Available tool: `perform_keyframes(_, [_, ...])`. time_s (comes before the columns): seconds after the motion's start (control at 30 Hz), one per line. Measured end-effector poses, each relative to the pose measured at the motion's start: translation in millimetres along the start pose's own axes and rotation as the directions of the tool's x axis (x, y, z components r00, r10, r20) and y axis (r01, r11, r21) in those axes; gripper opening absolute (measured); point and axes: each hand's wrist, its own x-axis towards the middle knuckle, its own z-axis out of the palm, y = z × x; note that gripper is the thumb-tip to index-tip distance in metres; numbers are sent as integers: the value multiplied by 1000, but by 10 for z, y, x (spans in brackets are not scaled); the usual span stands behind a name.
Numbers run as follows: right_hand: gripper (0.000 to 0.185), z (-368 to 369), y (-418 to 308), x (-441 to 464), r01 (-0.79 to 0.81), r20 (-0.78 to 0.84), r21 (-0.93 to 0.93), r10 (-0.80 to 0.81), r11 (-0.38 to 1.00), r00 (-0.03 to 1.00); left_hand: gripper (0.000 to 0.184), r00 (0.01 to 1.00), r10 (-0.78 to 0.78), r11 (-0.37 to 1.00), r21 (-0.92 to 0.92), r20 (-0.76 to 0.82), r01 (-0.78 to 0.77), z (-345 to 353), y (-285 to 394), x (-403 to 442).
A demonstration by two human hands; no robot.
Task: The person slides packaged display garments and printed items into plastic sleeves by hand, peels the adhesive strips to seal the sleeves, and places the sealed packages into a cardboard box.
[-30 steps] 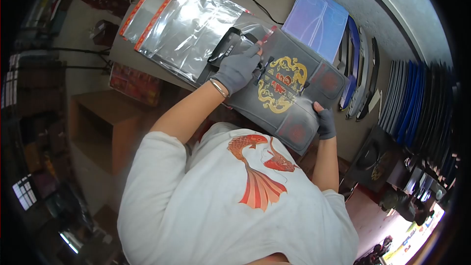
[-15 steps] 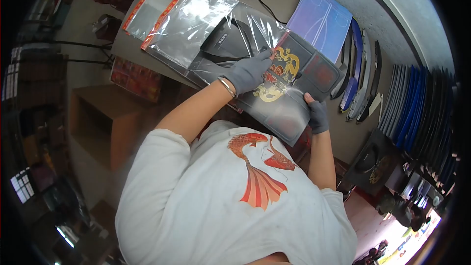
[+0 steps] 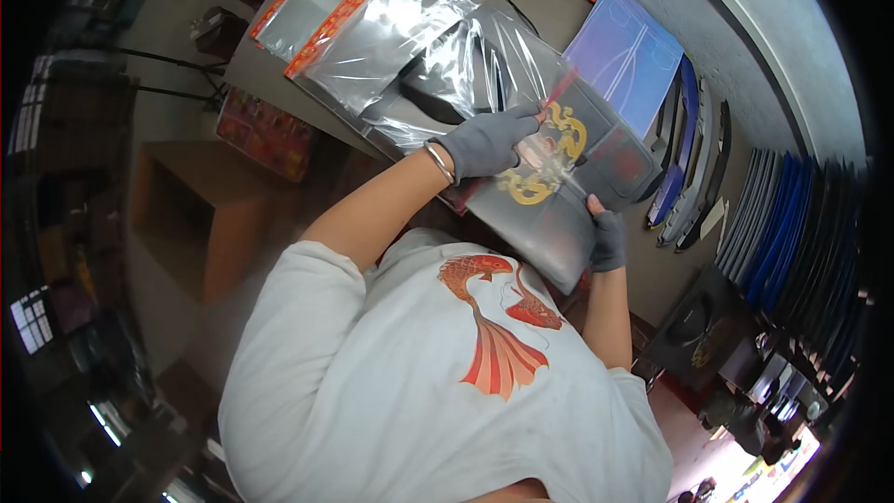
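I have the dark panel (image 3: 616, 138) centre-frame under clear film (image 3: 551, 247), which uneven pulling could crease. The left hand (image 3: 489, 144) pinches film between fingertips; the right hand (image 3: 608, 238) seems clamped on the panel's edge; slackening could skew it.

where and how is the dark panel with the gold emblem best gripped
The dark panel is likely best gripped by its right edge, coming from the right with the right hand, thumb on top, fingers beneath: it looks broad and flat, so the edge suits a pinch, leaving the gold emblem uncovered.
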Motion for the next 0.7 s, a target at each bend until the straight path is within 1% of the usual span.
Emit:
perform_keyframes(0.03, [33, 8, 44, 29, 78, -32, -101, -82, 992, 996, 65, 1000, 0, 1000, -2, 3, 0, 9, -20, 27])
perform_keyframes(0.07, [31, 25, 69, 41, 154, -55, -204, -168, 967, 984, 65, 999, -35, 999, 20, 4, 35, 14, -40, 45])
perform_keyframes(0.1, [31, 53, 59, 41, 157, -59, -205, -172, 966, 983, 64, 998, -68, 997, 43, 2, 68, 8, -62, 57])
perform_keyframes(0.17, [28, 105, -6, 36, 128, -104, -240, -157, 962, 982, 64, 997, -77, 996, 38, -17, 78, -55, -57, 53])
perform_keyframes(0.23, [28, 80, -66, 30, 122, -101, -228, -148, 966, 984, 64, 993, -105, 994, 25, -49, 106, -139, -68, 31])
perform_keyframes(0.27, [28, 63, -90, 34, 110, -88, -222, -132, 969, 987, 64, 989, 17, 1000, 19, -147, -14, -107, -145, 12])
perform_keyframes(0.4, [27, -19, -107, 53, 133, -64, -214, -150, 968, 987, 64, 991, 26, 999, 32, -129, -23, -96, 16, 48])
perform_keyframes(0.47, [26, 63, -172, -6, 85, -44, -175, -94, 981, 995, 64, 988, -137, 991, 21, 67, 136, -103, 205, 69])
perform_keyframes(0.5, [26, 86, -164, -8, 84, -43, -175, -93, 981, 995, 64, 988, -139, 990, 22, 66, 138, -79, 212, 90])
perform_keyframes(0.57, [24, 136, -153, -3, 145, -38, -199, -156, 969, 987, 64, 992, -119, 991, -48, 32, 121, -16, 177, 101])
perform_keyframes(0.6, [24, 130, -148, 8, 145, -32, -201, -154, 969, 987, 64, 992, -123, 991, -48, 27, 124, 15, 128, 94])
perform_keyframes(0.67, [24, 96, -118, 34, 101, -29, -177, -108, 979, 994, 64, 993, 15, 997, -79, -121, -25, 58, 51, 96])
perform_keyframes(0.7, [24, 95, -106, 53, 102, -29, -178, -109, 979, 994, 64, 992, 16, 996, -80, -121, -26, 106, 33, 116])
